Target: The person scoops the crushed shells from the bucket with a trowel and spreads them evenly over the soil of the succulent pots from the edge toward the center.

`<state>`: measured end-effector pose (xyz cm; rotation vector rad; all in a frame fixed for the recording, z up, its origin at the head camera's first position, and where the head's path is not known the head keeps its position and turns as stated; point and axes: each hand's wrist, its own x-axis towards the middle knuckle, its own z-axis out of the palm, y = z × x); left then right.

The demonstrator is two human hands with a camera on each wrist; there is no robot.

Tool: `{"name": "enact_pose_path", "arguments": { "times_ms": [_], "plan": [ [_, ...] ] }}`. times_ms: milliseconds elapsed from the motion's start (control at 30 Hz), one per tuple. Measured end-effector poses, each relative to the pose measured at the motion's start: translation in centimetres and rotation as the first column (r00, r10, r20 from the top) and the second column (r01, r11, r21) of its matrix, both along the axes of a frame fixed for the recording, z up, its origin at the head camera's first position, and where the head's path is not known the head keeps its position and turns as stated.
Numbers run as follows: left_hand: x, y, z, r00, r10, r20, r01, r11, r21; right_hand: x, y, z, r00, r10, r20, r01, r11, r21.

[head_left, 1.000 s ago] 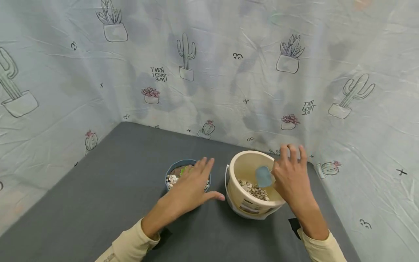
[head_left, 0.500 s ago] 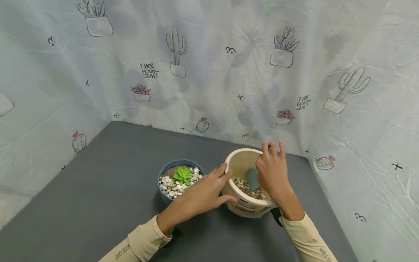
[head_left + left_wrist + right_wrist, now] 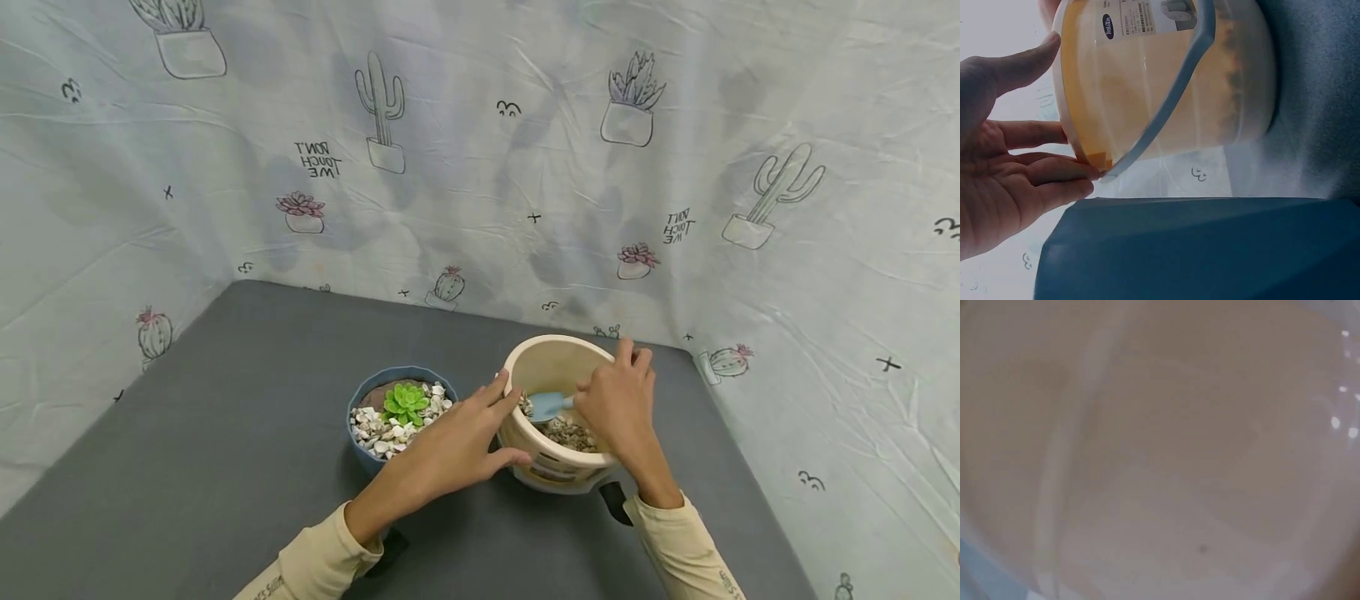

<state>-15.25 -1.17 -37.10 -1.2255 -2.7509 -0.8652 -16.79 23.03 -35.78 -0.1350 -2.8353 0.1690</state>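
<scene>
My right hand (image 3: 618, 407) grips a small light-blue hand shovel (image 3: 550, 406) inside the cream bucket (image 3: 566, 342). Some pebbles show at the shovel's blade, which is tilted near the bucket's left inner wall. Brownish pebbles (image 3: 567, 435) lie on the bucket's bottom. With fairly straight fingers, my left hand (image 3: 453, 442) touches the bucket's left rim; in the left wrist view the fingertips (image 3: 1079, 170) rest at the rim beside the bucket's handle (image 3: 1169, 103). The right wrist view holds only the blurred bucket wall (image 3: 1197, 456), and the right hand is out of it.
Left of the bucket stands a blue pot (image 3: 360, 450) with a green succulent (image 3: 406, 403) ringed by white stones (image 3: 382, 437). Both stand on a dark grey table (image 3: 247, 433). A cactus-print curtain (image 3: 465, 167) closes off the back and sides.
The left hand has moved from over the pot to the bucket's rim. The right hand has lowered the shovel into the bucket and turned it leftward, and pebbles now show at its blade.
</scene>
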Motion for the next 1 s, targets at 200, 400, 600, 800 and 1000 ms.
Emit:
{"name": "enact_pose_path", "arguments": {
  "times_ms": [200, 400, 600, 800, 1000],
  "plan": [
    [0.0, -0.2, 0.0, 0.999, -0.006, 0.032, 0.006, 1.000, 0.019, 1.0, 0.9, 0.9, 1.000, -0.029, -0.001, 0.029, 0.991, -0.132],
    [0.3, -0.4, -0.1, 1.000, 0.022, 0.016, -0.023, 0.999, 0.040, 2.6, 2.0, 1.8, 0.998, -0.067, -0.013, 0.062, 0.971, -0.231],
    [0.3, -0.3, -0.3, 1.000, 0.019, -0.002, -0.019, 0.999, 0.040, 3.7, 3.0, 2.4, 0.996, -0.064, -0.070, 0.043, 0.963, -0.264],
    [0.1, -0.2, -0.6, 1.000, 0.012, -0.023, -0.012, 0.999, 0.034, 4.7, 4.1, 3.0, 0.992, -0.052, -0.114, 0.022, 0.967, -0.255],
    [0.0, -0.5, -0.6, 1.000, -0.005, -0.006, 0.005, 0.999, 0.031, 5.6, 4.9, 4.5, 0.988, -0.065, -0.140, 0.026, 0.964, -0.263]
  ]
}}
